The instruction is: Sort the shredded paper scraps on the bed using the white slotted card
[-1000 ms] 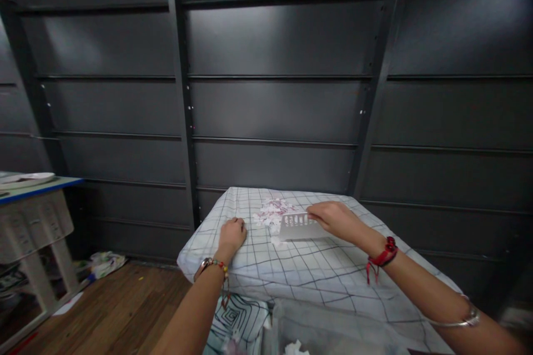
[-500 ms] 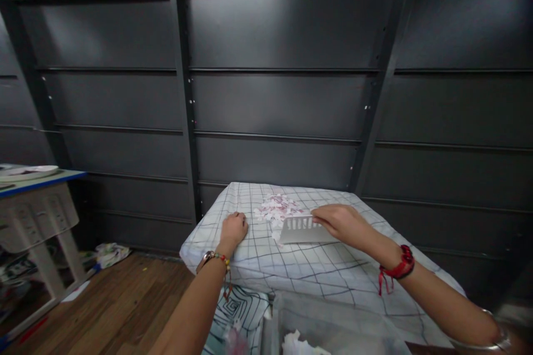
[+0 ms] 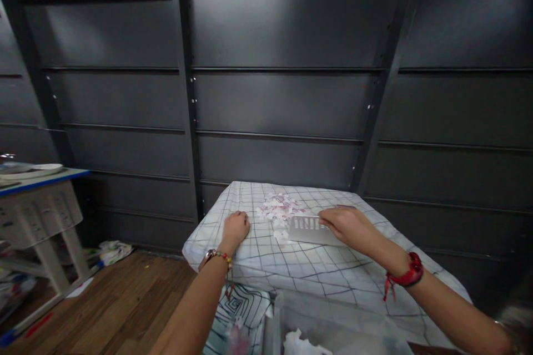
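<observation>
My right hand (image 3: 343,224) pinches the upper edge of a pale grey slotted plastic tray (image 3: 306,236), which stands on the checked cloth to the right of the paper. A loose heap of small white and pinkish paper scraps (image 3: 278,207) lies on that cloth, and a few scraps trail down by the tray's left end. To the left of the heap, my left hand (image 3: 236,227) rests on the cloth with its fingers curled in and nothing visible in them. The fingertips of that hand are hidden.
The white checked cloth (image 3: 266,255) covers a low surface against dark metal panels (image 3: 278,105). Closest to me is a translucent bin (image 3: 353,316) with white paper pieces (image 3: 302,344) inside. A desk (image 3: 45,177) stands at the left on a wooden floor (image 3: 137,288).
My right hand has drawn the slotted tray slightly to the right, away from the scraps. My left hand has stayed in about the same place on the cloth.
</observation>
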Motion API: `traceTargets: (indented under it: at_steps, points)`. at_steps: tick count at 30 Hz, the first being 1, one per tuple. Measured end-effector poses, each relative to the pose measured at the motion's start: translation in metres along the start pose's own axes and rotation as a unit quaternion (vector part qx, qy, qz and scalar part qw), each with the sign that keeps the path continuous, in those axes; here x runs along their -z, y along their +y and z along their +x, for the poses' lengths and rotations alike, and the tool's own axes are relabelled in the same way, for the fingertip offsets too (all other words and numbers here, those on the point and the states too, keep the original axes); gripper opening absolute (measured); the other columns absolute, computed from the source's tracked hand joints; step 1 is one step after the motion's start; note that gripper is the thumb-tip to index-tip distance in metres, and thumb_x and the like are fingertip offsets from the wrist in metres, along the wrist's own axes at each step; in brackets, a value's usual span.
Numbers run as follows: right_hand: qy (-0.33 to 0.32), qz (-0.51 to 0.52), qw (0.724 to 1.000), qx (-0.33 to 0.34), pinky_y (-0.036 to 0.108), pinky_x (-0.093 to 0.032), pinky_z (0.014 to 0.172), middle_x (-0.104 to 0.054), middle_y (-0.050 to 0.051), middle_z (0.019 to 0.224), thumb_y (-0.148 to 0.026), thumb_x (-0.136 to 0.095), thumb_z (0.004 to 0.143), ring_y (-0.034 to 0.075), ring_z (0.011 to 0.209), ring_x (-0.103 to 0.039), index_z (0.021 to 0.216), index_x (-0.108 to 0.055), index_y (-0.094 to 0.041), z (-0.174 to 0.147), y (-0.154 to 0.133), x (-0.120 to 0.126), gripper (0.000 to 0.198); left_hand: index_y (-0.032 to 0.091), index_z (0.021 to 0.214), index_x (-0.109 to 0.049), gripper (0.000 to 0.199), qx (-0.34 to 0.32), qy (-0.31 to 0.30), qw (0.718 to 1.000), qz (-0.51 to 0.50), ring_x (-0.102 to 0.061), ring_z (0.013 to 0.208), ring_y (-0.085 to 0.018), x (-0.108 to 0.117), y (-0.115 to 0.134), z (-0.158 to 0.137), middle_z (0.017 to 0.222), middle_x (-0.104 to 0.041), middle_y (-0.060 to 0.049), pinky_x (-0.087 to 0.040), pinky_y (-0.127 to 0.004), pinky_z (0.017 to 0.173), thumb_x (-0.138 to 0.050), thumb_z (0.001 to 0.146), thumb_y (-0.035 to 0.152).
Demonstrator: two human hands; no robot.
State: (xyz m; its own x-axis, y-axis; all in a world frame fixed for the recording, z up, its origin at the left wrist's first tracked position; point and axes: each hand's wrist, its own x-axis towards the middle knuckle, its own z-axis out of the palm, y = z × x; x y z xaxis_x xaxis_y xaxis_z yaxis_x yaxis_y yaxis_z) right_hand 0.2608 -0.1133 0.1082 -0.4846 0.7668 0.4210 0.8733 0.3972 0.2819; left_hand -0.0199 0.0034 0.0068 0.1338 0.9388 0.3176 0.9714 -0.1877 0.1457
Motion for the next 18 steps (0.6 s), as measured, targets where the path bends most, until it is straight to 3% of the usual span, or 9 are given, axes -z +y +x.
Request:
traceTargets:
  at_steps: [12, 15, 18]
  points:
    - [0.012, 0.055, 0.998, 0.02, 0.025, -0.035, 0.062, -0.067, 0.002, 0.074, -0.017, -0.041, 0.087, 0.014, 0.068, -0.06, 0.074, -0.059, -0.019, -0.005, -0.025, -0.006, 0.023, 0.013, 0.108, -0.061, 0.03, -0.019, -0.032, 0.999, 0.006, -0.056, 0.103, -0.024, 0.002, -0.003, 0.005, 0.11, -0.062, -0.012, -0.042, -0.032, 0.087, -0.041, 0.086, 0.02]
    - [0.028, 0.054, 0.998, 0.004, 0.026, -0.035, 0.061, -0.067, 0.003, 0.073, -0.019, -0.04, 0.089, 0.014, 0.066, -0.06, 0.074, -0.059, -0.019, -0.008, -0.028, -0.005, 0.024, 0.016, 0.11, -0.06, 0.03, -0.065, -0.064, 0.996, 0.002, -0.056, 0.105, -0.022, 0.006, -0.013, 0.003, 0.114, -0.062, -0.01, -0.041, -0.03, 0.091, -0.043, 0.087, 0.023]
    - [0.026, 0.044, 0.998, -0.019, 0.027, -0.035, 0.06, -0.067, 0.003, 0.072, -0.02, -0.04, 0.089, 0.016, 0.066, -0.061, 0.072, -0.058, -0.018, -0.01, -0.029, -0.002, 0.025, 0.014, 0.119, -0.056, 0.037, -0.155, -0.091, 0.984, -0.006, -0.049, 0.117, -0.021, 0.01, -0.031, -0.009, 0.128, -0.055, -0.01, -0.035, -0.029, 0.1, -0.039, 0.092, 0.033]
